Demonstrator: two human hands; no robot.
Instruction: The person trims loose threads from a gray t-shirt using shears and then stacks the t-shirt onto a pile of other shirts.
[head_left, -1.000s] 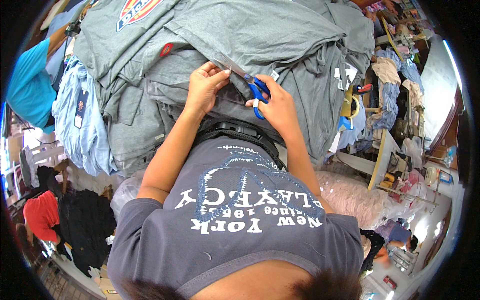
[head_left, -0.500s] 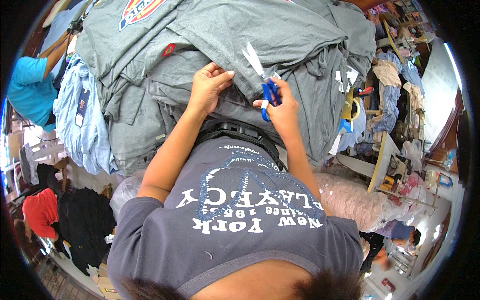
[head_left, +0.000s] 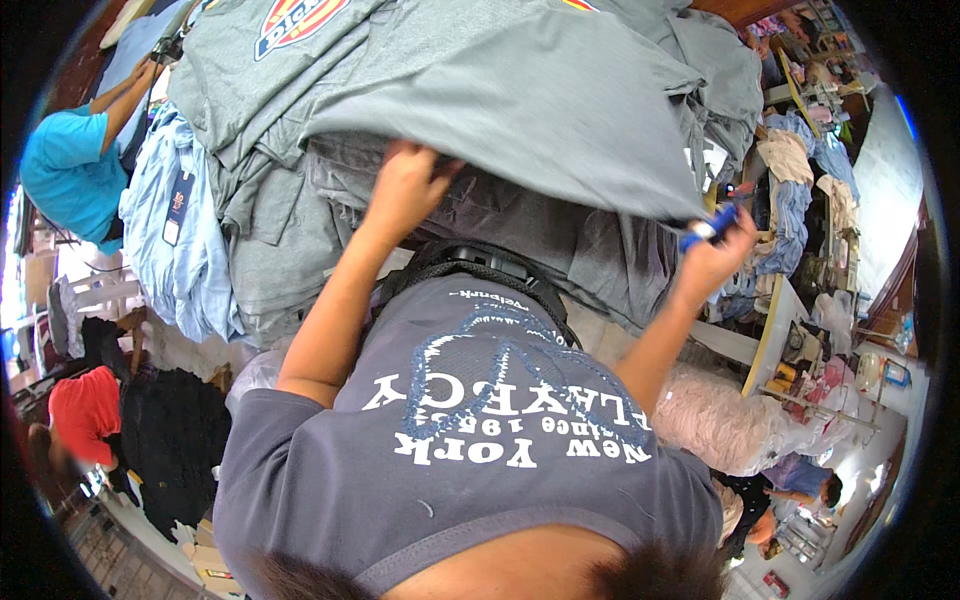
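Observation:
A loose panel of a grey T-shirt [head_left: 520, 110] is lifted over the pile, its near edge stretched from left to right and blurred. My left hand [head_left: 408, 195] reaches under that edge, thumb apart from the fingers, whose tips are partly covered by cloth and shadow. Out to the right, my right hand [head_left: 722, 252] is closed around blue-handled scissors [head_left: 708, 228]. The shirt's right corner meets the scissors and fingers there; whether the fingers also pinch cloth is hidden. The scissor blades do not show clearly.
More grey shirts [head_left: 270, 275] are heaped beneath and around. A light blue garment with a dark tag [head_left: 165, 250] hangs at the left, near a person in a blue shirt [head_left: 70, 170]. Pink bagged bundles [head_left: 700, 415] lie at the right, below a board edge [head_left: 765, 340].
My right hand has swung right with the scissors, and the shirt's near edge has risen and spread that way. My left hand stays near its place, its fingertips now under the cloth.

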